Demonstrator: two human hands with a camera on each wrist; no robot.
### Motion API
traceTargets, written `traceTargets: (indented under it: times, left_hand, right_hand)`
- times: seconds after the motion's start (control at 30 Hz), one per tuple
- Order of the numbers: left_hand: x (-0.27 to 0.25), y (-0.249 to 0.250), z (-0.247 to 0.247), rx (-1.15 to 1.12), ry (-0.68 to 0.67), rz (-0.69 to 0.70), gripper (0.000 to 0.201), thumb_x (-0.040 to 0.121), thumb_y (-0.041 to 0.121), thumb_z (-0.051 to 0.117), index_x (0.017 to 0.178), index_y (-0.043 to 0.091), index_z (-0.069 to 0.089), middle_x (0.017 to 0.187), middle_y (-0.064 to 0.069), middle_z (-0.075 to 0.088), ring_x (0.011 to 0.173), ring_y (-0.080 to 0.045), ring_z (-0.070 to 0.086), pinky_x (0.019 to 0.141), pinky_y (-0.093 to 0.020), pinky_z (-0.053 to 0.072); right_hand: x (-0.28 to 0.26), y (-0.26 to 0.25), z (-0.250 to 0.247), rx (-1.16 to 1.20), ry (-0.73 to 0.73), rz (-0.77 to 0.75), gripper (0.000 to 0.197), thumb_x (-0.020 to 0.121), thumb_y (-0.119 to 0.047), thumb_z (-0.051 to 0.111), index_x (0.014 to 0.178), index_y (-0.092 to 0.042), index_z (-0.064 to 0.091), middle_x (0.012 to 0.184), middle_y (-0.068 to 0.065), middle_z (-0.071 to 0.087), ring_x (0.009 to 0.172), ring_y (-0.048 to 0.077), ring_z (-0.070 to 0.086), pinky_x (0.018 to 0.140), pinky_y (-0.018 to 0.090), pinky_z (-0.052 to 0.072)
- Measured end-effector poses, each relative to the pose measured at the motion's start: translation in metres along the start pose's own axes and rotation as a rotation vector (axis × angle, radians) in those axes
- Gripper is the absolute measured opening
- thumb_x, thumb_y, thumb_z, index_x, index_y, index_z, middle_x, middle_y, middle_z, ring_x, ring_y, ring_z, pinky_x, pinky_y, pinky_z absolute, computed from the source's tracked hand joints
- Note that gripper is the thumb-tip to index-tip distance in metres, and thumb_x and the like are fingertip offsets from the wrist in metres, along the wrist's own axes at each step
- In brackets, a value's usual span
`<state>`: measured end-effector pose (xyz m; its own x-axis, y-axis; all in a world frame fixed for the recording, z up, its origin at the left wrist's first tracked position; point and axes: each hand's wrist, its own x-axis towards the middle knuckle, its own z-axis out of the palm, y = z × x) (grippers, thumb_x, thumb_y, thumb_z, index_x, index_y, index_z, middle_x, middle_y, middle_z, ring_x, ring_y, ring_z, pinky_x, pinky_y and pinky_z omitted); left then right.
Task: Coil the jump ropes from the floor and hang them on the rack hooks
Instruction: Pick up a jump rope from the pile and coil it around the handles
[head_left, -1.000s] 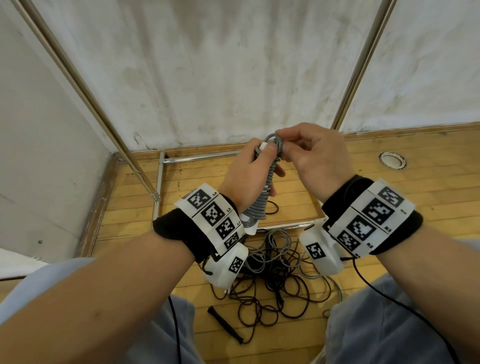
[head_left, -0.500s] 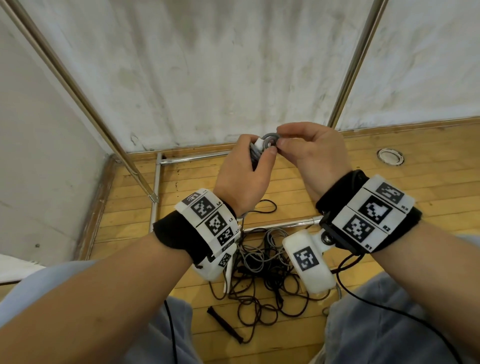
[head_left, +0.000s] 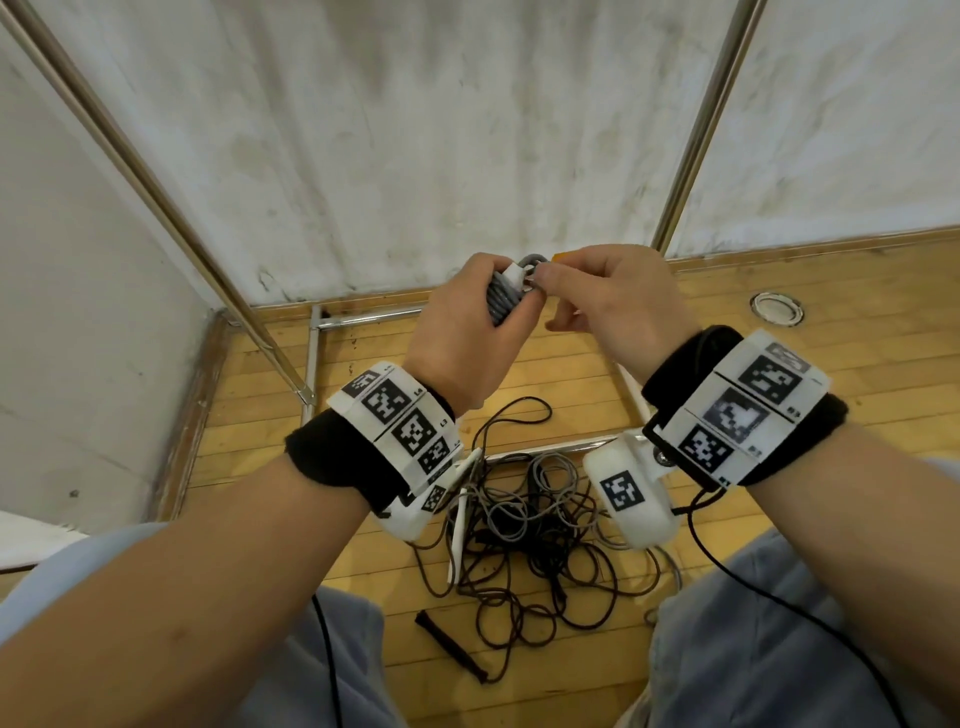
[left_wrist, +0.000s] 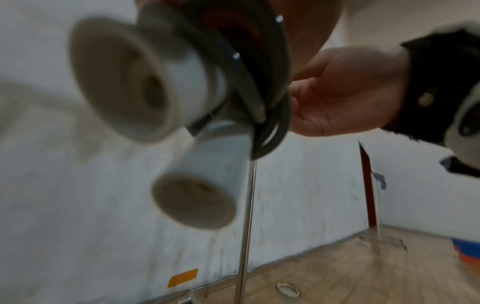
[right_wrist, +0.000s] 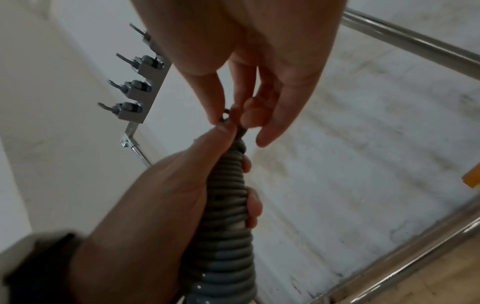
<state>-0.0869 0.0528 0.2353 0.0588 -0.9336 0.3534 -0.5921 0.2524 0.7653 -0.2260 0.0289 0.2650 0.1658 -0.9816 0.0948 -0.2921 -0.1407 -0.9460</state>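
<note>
Both hands (head_left: 462, 332) on coiled rope (right_wrist: 228, 197)

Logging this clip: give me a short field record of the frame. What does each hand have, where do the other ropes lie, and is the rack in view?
left hand: grips the grey coiled rope, wound tightly round its white handles
right hand: pinches the small loop at the bundle's top end
ropes on floor: tangled pile of dark and grey cords, uncoiled, below the wrists
loose black handle: lies on the wooden floor near the pile
rack hooks: row on a wall plate, those visible bare
stage: coil wound, not yet hung
</note>
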Motion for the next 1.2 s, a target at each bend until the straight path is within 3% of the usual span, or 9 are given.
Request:
traceTargets:
  times: [0.2, 0.33, 0.5, 0.7, 0.77, 0.83, 0.97, 1.07, 1.2]
  left_hand:
    - [0.005, -0.003, -0.004, -0.104, 0.061, -0.053, 0.009, 0.095, 0.031, 0.050, 0.086, 0.029, 0.052, 0.058, 0.008, 0.055, 0.049, -0.015, 0.059, 0.042, -0.023, 0.043]
    - [0.009, -0.007, -0.003, -0.140, 0.031, -0.141, 0.023, 0.097, 0.029, 0.044, 0.074, 0.030, 0.048, 0.055, 0.009, 0.049, 0.042, -0.011, 0.058, 0.038, -0.016, 0.038]
    - [0.008, -0.008, -0.003, -0.141, 0.003, -0.128, 0.026, 0.098, 0.036, 0.041, 0.076, 0.028, 0.051, 0.063, 0.003, 0.055, 0.041, -0.008, 0.057, 0.038, -0.016, 0.039]
    - [0.011, -0.011, -0.004, -0.149, -0.008, -0.170, 0.012, 0.098, 0.031, 0.041, 0.104, 0.024, 0.049, 0.064, 0.001, 0.054, 0.039, -0.012, 0.056, 0.036, -0.018, 0.039]
    - [0.012, -0.014, -0.003, -0.114, -0.011, -0.157, 0.015, 0.098, 0.029, 0.040, 0.098, 0.024, 0.053, 0.065, -0.001, 0.055, 0.039, -0.013, 0.057, 0.036, -0.018, 0.038]
    - [0.013, -0.016, -0.003, -0.090, -0.017, -0.162, 0.017, 0.098, 0.028, 0.039, 0.090, 0.025, 0.054, 0.066, -0.001, 0.057, 0.039, -0.013, 0.057, 0.036, -0.018, 0.039]
    - [0.015, -0.019, 0.000, -0.116, -0.028, -0.190, 0.022, 0.098, 0.026, 0.039, 0.080, 0.029, 0.051, 0.065, -0.002, 0.056, 0.039, -0.014, 0.056, 0.036, -0.020, 0.039]
    - [0.016, -0.019, 0.001, -0.160, -0.047, -0.183, 0.024, 0.099, 0.023, 0.039, 0.080, 0.027, 0.052, 0.066, -0.002, 0.054, 0.042, -0.013, 0.053, 0.036, -0.018, 0.039]
    - [0.020, -0.019, -0.005, -0.197, -0.170, -0.141, 0.018, 0.102, 0.020, 0.037, 0.090, 0.019, 0.050, 0.071, -0.005, 0.055, 0.054, -0.011, 0.056, 0.046, -0.018, 0.044]
  right_hand:
    - [0.004, 0.003, -0.005, -0.031, 0.049, 0.016, 0.014, 0.082, -0.017, 0.058, 0.072, -0.010, 0.065, 0.046, -0.003, 0.060, 0.056, 0.016, 0.063, 0.073, 0.051, 0.056]
    - [-0.004, 0.005, 0.001, -0.180, 0.034, -0.106, 0.015, 0.081, -0.023, 0.056, 0.067, -0.019, 0.055, 0.051, -0.005, 0.062, 0.052, -0.001, 0.060, 0.055, 0.022, 0.047]
    - [0.001, 0.007, 0.001, -0.211, -0.082, -0.063, 0.016, 0.089, -0.021, 0.043, 0.084, -0.016, 0.058, 0.058, -0.002, 0.060, 0.051, 0.008, 0.062, 0.063, 0.035, 0.054]
    - [0.006, -0.001, 0.004, -0.425, -0.169, -0.155, 0.033, 0.097, -0.018, 0.042, 0.067, -0.019, 0.056, 0.053, -0.004, 0.051, 0.043, 0.008, 0.051, 0.047, 0.018, 0.041]
    - [0.006, -0.003, 0.006, -0.575, -0.167, -0.209, 0.036, 0.098, -0.018, 0.042, 0.062, -0.020, 0.047, 0.056, -0.008, 0.043, 0.049, 0.008, 0.041, 0.046, 0.013, 0.030]
    - [0.003, -0.004, 0.010, -0.710, -0.146, -0.252, 0.030, 0.099, -0.020, 0.039, 0.073, -0.015, 0.052, 0.061, -0.007, 0.040, 0.054, 0.008, 0.036, 0.047, 0.017, 0.025]
    - [-0.001, -0.006, 0.014, -0.839, -0.132, -0.328, 0.030, 0.100, -0.022, 0.035, 0.094, -0.006, 0.060, 0.077, 0.004, 0.051, 0.068, 0.019, 0.045, 0.059, 0.025, 0.028]
    - [-0.002, -0.007, 0.012, -0.820, -0.113, -0.349, 0.029, 0.099, -0.020, 0.036, 0.093, -0.006, 0.061, 0.077, 0.003, 0.051, 0.069, 0.018, 0.045, 0.060, 0.024, 0.028]
    - [0.005, -0.008, 0.003, -0.593, -0.119, -0.229, 0.025, 0.097, -0.016, 0.042, 0.085, -0.010, 0.063, 0.062, -0.008, 0.045, 0.054, 0.008, 0.040, 0.046, 0.011, 0.030]
